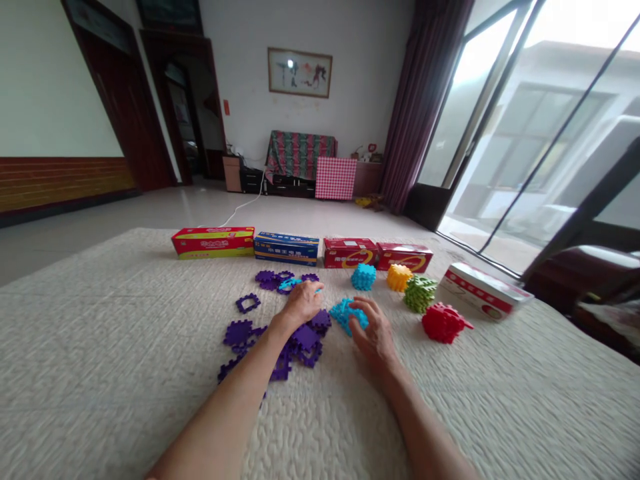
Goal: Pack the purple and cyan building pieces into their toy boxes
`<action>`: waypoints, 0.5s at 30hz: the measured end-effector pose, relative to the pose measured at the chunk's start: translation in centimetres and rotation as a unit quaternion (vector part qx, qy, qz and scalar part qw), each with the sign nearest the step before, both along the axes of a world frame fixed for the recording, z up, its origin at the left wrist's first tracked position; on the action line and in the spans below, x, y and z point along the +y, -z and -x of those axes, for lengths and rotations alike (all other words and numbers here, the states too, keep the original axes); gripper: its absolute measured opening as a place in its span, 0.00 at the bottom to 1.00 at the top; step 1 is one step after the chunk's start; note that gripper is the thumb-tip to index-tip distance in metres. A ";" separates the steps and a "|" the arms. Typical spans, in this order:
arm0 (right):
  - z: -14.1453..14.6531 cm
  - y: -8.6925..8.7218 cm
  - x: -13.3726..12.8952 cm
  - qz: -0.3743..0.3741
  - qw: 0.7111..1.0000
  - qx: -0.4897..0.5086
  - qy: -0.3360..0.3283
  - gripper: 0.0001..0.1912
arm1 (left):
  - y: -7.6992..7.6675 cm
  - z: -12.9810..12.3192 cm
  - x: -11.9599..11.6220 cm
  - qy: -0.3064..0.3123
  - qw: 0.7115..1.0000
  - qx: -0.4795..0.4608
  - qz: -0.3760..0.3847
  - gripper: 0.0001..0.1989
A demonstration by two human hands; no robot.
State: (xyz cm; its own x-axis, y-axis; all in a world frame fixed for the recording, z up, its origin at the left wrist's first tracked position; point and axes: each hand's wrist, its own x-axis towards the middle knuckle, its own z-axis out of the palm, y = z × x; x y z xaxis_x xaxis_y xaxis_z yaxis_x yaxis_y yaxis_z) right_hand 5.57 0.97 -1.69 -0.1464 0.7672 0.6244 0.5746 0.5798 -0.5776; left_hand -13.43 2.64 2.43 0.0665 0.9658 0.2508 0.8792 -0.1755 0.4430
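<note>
My left hand (303, 301) is over the upper part of the scattered purple pieces (306, 337), with a light blue piece (289, 285) beside its fingers and a bit of blue at its fingertips. What its fingers grip is too small to make out. My right hand (371, 328) has its fingers curved around the right side of a light blue cluster of interlocking pieces (345, 315). A blue cube (363, 277) sits behind it. To the right are a yellow cube (399, 277), a green cube (420, 294) and a red block (444, 323).
At the back of the quilted surface (150, 320) stand a red and yellow-green box (214, 243), a blue box (286, 249) and two red boxes (350, 253). A white and red box (483, 291) lies at the right.
</note>
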 end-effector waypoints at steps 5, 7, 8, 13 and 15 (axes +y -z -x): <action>0.6 0.5 -0.3 0.007 0.996 -0.084 -0.016 0.10 | 1.7 3.3 0.5 -0.012 0.999 0.051 0.005 0.21; 0.7 0.6 -0.3 0.010 0.995 -0.095 -0.014 0.10 | 2.3 3.6 0.5 -0.001 0.996 0.083 0.018 0.23; 0.6 0.6 -0.3 0.011 0.995 -0.097 -0.011 0.10 | 2.5 3.6 0.5 0.006 0.995 0.097 0.027 0.24; 0.6 0.7 -0.2 0.004 0.995 -0.101 -0.013 0.10 | 1.8 3.9 0.3 0.004 0.991 0.115 0.066 0.22; 0.6 0.7 -0.2 0.001 0.995 -0.100 -0.018 0.11 | 1.1 4.6 0.1 -0.010 0.990 0.116 0.076 0.21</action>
